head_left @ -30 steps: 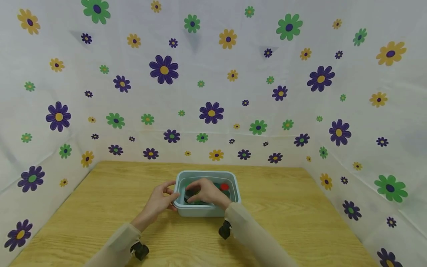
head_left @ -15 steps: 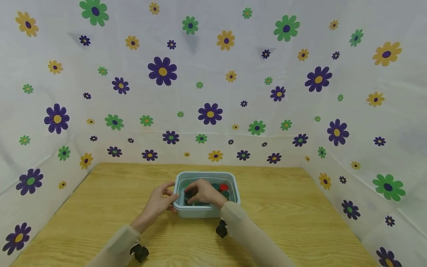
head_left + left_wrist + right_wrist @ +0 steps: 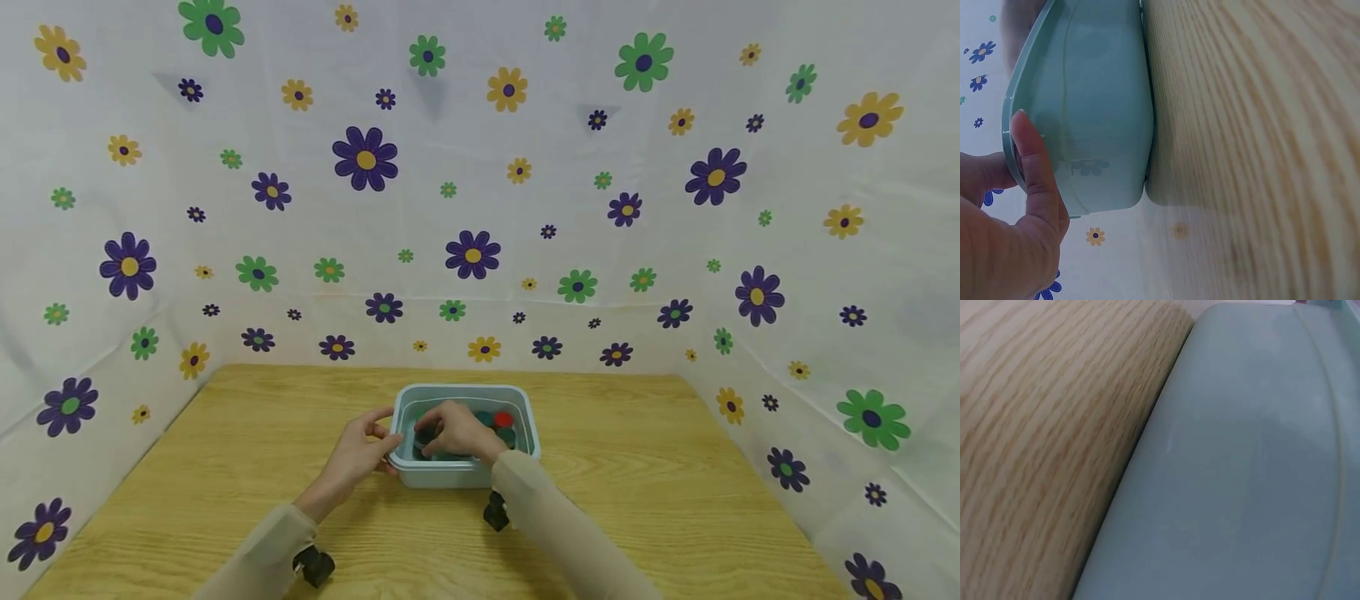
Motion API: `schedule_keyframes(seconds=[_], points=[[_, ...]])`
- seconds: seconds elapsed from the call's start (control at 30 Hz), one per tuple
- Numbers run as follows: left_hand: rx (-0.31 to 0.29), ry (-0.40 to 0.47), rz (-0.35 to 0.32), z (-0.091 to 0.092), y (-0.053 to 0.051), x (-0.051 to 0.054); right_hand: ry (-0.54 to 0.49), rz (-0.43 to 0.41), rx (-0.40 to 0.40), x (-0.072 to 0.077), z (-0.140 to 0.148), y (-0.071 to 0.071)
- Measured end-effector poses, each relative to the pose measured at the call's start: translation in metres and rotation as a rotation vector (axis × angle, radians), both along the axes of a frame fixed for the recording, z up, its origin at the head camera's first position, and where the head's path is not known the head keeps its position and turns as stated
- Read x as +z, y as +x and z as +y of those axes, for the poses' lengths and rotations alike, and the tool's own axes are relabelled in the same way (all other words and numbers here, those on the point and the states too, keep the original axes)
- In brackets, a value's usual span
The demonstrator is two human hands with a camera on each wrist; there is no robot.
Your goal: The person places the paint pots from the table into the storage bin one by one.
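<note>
A pale blue-green plastic tub (image 3: 442,477) stands at the middle of the wooden table in the head view. At its left end my left hand (image 3: 357,448) grips the rim, and the left wrist view shows the thumb (image 3: 1036,165) over the rim's outer face. Inside the tub, my right hand (image 3: 459,430) reaches down with thumb and fingers curled round a dark round-topped piece (image 3: 424,438), which the hand partly covers. To its right lie a red round piece (image 3: 503,419) and dark green round pieces (image 3: 507,437). The right wrist view has only the tub's wall (image 3: 1210,462) and table.
The wooden table (image 3: 645,467) reaches back to a white cloth (image 3: 300,225) with printed flowers, which hangs behind and on both sides. Each forearm wears a small black camera, one on the left wrist (image 3: 313,566) and one on the right (image 3: 497,512).
The right forearm has shifted slightly left, and the right hand stays low in the tub at the dark round-topped piece. The left hand keeps its grip on the rim.
</note>
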State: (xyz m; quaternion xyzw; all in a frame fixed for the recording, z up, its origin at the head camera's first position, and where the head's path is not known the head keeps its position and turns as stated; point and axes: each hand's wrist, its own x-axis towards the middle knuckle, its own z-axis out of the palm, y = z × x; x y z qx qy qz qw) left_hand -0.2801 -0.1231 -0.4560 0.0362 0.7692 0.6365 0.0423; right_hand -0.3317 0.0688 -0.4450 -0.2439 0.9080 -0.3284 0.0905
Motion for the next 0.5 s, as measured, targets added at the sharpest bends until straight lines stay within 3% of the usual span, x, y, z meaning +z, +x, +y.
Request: schedule_keyframes(seconds=[0.5], points=[[-0.013,-0.004,0.001,-0.0005,0.0007,0.0004,0.054,0.037,0.0,-0.0008,-0.0023,-0.0008]])
